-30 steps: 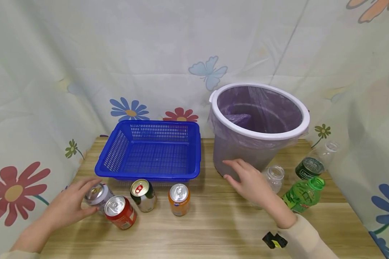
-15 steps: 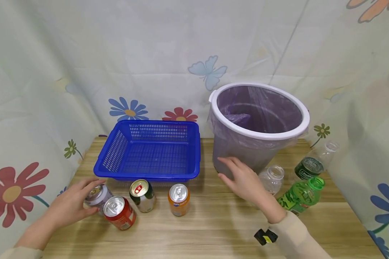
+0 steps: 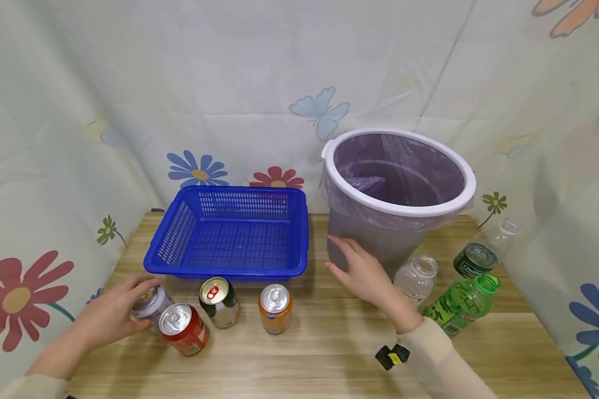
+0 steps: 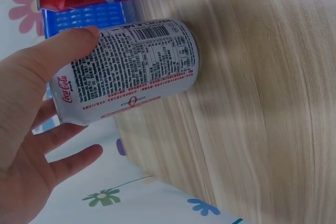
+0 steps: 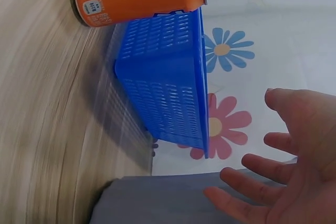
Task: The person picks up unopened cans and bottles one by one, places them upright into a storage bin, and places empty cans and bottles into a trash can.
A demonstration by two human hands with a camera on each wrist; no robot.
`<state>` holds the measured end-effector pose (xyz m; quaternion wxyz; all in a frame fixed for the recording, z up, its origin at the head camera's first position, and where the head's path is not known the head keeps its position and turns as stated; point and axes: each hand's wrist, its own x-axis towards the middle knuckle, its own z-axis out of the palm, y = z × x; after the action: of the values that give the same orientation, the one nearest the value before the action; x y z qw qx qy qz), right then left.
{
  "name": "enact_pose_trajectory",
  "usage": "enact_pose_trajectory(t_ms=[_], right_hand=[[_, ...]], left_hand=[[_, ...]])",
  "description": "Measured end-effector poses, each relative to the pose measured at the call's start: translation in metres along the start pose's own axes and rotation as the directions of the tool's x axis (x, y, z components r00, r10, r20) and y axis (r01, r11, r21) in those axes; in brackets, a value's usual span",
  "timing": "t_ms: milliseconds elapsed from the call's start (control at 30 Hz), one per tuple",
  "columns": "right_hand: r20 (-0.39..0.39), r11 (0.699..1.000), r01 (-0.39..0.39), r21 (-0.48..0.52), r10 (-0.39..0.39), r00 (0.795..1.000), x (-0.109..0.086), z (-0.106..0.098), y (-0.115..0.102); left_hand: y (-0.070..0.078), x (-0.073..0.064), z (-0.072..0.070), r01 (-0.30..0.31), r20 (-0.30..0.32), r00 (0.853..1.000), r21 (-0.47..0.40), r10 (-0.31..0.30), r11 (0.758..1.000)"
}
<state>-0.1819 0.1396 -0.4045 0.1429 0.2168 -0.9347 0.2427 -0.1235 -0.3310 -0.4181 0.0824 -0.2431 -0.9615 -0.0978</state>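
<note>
My left hand [image 3: 112, 313] is round the upper part of a white Coca-Cola can [image 4: 131, 72], which stands on the table. In the left wrist view the thumb lies on the can's printed side, and some fingers pass behind it. A red Coke can [image 3: 184, 328] stands right beside it. Farther right are a dark green and silver can [image 3: 221, 302] and an orange Fanta can [image 3: 275, 308], both upright. My right hand [image 3: 364, 271] is held in front of the bin [image 3: 379, 238], fingers spread, holding nothing. The orange can also appears in the right wrist view.
A blue plastic basket [image 3: 227, 272] stands behind the cans. The bin has a white rim and a purple bag inside. Right of it stand a clear bottle [image 3: 418, 280], a green bottle [image 3: 461, 305] and a clear bottle with a dark green label [image 3: 479, 255].
My right hand has moved left, away from the bottles and toward the orange can, uncovering more of the clear bottle. My left hand stays almost still at the white can.
</note>
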Motion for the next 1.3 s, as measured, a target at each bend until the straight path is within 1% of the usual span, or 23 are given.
enact_pose_trajectory(t_ms=[100,200,333,533,733,867,967,1100,1300], right_hand=[[0.011,1.000,-0.026,0.018,0.026,1.000,0.004,0.004,-0.001],[0.020,0.998,-0.049,0.044,0.048,0.999,0.008,0.008,-0.002],[0.032,0.993,-0.084,0.077,0.082,0.996,0.012,0.013,-0.002],[0.045,0.990,-0.112,0.083,0.109,0.993,0.019,0.020,-0.001],[0.069,0.984,-0.147,0.099,0.140,0.988,0.026,0.029,0.002],[0.119,0.975,-0.186,0.125,0.171,0.978,0.030,0.034,0.004],[0.148,0.965,-0.218,0.149,0.196,0.969,0.034,0.037,0.003],[0.159,0.951,-0.255,0.176,0.229,0.960,0.039,0.041,0.001],[0.185,0.924,-0.317,0.214,0.280,0.942,0.046,0.047,-0.005]], left_hand=[[0.000,0.001,0.000,0.008,0.017,1.000,-0.001,-0.008,1.000],[0.001,0.003,0.000,0.026,0.056,0.998,-0.010,-0.025,1.000],[0.000,0.004,0.001,0.043,0.088,0.995,-0.016,-0.041,0.999],[0.000,0.006,0.002,0.042,0.095,0.995,-0.006,-0.042,0.999],[0.001,0.008,0.002,0.033,0.101,0.994,-0.015,-0.031,0.999],[0.001,0.009,0.003,0.036,0.109,0.993,-0.013,-0.034,0.999],[0.001,0.010,0.003,0.049,0.126,0.991,-0.012,-0.047,0.999],[0.001,0.011,0.003,0.056,0.136,0.989,-0.015,-0.054,0.998],[0.001,0.012,0.003,0.044,0.128,0.991,-0.021,-0.041,0.999]])
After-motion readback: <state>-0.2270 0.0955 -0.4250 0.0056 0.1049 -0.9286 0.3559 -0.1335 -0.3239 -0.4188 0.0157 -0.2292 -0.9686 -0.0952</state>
